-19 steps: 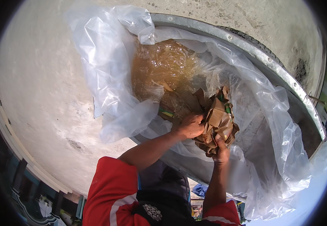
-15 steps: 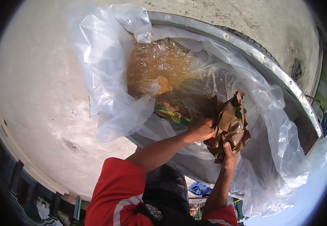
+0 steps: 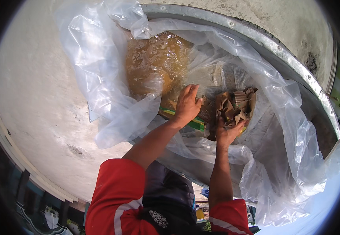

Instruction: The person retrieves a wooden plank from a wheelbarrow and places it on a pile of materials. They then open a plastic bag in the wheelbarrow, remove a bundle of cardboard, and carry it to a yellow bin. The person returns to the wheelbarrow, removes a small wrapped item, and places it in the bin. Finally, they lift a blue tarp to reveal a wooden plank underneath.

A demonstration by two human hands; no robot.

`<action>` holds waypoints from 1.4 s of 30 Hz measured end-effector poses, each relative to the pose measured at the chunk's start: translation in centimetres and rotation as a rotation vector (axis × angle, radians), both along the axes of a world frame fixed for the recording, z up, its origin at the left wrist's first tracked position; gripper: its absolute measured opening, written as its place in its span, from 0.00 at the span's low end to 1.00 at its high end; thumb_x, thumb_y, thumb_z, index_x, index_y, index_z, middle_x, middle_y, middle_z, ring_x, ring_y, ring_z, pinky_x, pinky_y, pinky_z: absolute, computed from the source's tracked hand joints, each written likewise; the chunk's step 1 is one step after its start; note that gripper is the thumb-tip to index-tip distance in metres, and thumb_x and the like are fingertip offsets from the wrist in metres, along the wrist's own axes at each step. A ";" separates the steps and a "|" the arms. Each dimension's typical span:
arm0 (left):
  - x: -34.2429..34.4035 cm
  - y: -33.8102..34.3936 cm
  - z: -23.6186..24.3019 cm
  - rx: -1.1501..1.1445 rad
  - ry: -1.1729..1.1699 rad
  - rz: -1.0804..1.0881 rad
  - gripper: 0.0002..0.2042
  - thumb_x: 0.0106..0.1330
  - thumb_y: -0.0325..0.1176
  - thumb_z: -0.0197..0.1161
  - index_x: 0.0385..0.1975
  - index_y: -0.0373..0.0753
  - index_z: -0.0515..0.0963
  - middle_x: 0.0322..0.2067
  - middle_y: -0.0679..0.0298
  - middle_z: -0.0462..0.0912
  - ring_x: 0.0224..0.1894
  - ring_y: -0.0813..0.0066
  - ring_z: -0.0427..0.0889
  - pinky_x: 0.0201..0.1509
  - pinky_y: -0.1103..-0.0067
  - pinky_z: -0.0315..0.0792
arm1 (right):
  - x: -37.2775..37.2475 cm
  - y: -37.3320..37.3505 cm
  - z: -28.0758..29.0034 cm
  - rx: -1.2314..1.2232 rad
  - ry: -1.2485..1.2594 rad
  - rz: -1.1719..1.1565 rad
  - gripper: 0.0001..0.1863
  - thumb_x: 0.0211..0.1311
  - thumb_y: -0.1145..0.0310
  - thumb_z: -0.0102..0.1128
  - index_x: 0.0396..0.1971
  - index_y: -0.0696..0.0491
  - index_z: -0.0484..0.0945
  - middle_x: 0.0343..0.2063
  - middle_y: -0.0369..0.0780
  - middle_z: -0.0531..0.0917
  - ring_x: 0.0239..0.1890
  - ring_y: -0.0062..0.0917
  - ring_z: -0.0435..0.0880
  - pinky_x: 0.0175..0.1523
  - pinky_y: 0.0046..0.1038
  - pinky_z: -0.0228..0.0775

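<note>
My right hand (image 3: 228, 134) grips the near side of a crumpled piece of brown cardboard (image 3: 236, 105), thumb in front and fingers partly hidden. Free of it, my left hand (image 3: 188, 105) hovers with fingers apart above the murky brown water (image 3: 158, 55). Beneath the left wrist lies a green and yellow package (image 3: 195, 124), partly covered by the hand and plastic. An orange-brown lump (image 3: 165, 80) shows in the water beyond the left hand. All this lies in a clear plastic sheet (image 3: 99, 74) that lines a metal cart (image 3: 252, 37).
The cart's riveted metal rim (image 3: 295, 64) curves along the far and right sides, with part of a tyre (image 3: 269, 37) behind it. Loose plastic folds (image 3: 271, 184) hang over the near right edge. Concrete ground (image 3: 36, 98) spreads at left.
My left hand has let go of the brown cardboard and moved left and away from me. The right hand has carried the cardboard lower into the cart, slightly farther off.
</note>
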State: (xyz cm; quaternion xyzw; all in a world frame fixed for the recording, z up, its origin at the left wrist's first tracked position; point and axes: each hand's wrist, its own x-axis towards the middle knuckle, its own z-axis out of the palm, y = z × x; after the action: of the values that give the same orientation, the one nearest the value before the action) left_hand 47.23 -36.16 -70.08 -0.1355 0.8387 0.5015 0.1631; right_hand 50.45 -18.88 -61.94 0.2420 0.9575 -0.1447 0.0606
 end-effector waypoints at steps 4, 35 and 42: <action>-4.4 -7.9 -4.1 -0.395 -0.041 -0.131 0.34 0.56 0.39 0.66 0.63 0.38 0.61 0.65 0.53 0.58 0.68 0.51 0.52 0.66 0.62 0.55 | -0.6 -0.5 0.7 -0.060 -0.006 -0.005 0.53 0.45 0.63 0.70 0.64 0.69 0.45 0.63 0.61 0.54 0.67 0.53 0.51 0.71 0.41 0.41; -4.2 -8.5 -14.6 -0.512 -0.441 -0.466 0.34 0.62 0.52 0.53 0.61 0.32 0.61 0.54 0.48 0.73 0.57 0.53 0.72 0.61 0.68 0.65 | -0.8 -0.6 0.1 -0.138 -0.044 -0.004 0.43 0.47 0.67 0.70 0.62 0.61 0.55 0.56 0.55 0.63 0.62 0.46 0.60 0.65 0.39 0.49; 4.0 -5.0 -9.8 -0.440 -0.546 -0.420 0.30 0.60 0.44 0.58 0.56 0.28 0.64 0.48 0.44 0.74 0.53 0.54 0.74 0.57 0.64 0.67 | -0.1 0.0 -0.2 -0.036 -0.047 0.038 0.44 0.48 0.64 0.70 0.61 0.64 0.54 0.57 0.57 0.63 0.62 0.49 0.59 0.67 0.41 0.48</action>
State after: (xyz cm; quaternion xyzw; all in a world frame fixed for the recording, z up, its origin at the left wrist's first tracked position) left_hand 51.25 -41.18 -79.85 -0.1212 0.8613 0.2115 0.4459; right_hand 50.32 -18.88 -62.15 0.2260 0.9574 -0.1551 0.0903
